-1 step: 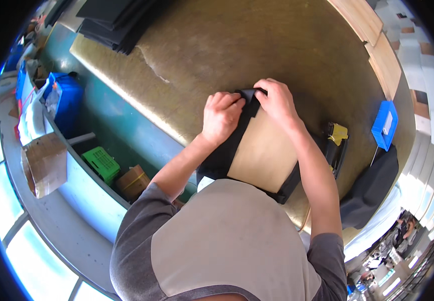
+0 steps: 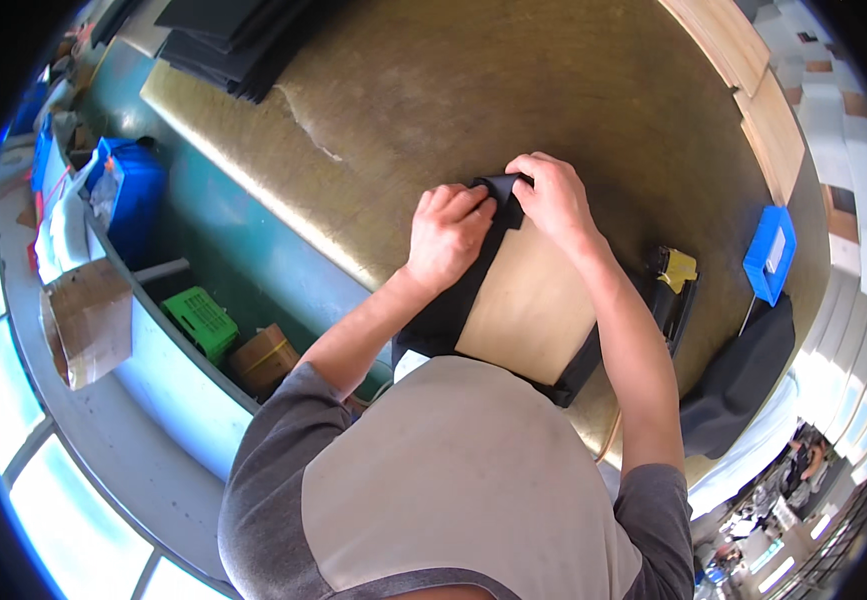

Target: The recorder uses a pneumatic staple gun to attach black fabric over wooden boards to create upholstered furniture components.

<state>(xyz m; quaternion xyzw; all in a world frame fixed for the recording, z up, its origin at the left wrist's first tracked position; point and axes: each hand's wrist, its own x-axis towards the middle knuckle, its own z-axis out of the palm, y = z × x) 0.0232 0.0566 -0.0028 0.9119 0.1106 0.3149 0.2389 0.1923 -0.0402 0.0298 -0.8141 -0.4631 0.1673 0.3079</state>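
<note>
A tan board (image 2: 531,305) lies before me with black fabric (image 2: 453,310) wrapped over its left and far edges and showing along its near right edge. At the far corner, the fabric is folded into a small flap. My left hand (image 2: 450,235) has its fingers curled, pinching the fabric on the left side of that corner. On the other side, my right hand (image 2: 555,197) grips the folded corner between thumb and fingers. Their fingertips hide part of the fold. To the right of my right forearm lies a yellow and black staple gun (image 2: 675,272).
The brown worktop (image 2: 433,90) carries a stack of black pieces (image 2: 228,50) at the far left. Light wooden boards (image 2: 773,140), a blue tray (image 2: 771,255) and black cloth (image 2: 743,370) lie at right. A green crate (image 2: 200,322) and a carton (image 2: 264,360) stand left, below the worktop.
The view has shifted very slightly. My fingers keep their grip at the corner, where the black flap now lies a little more over the board.
</note>
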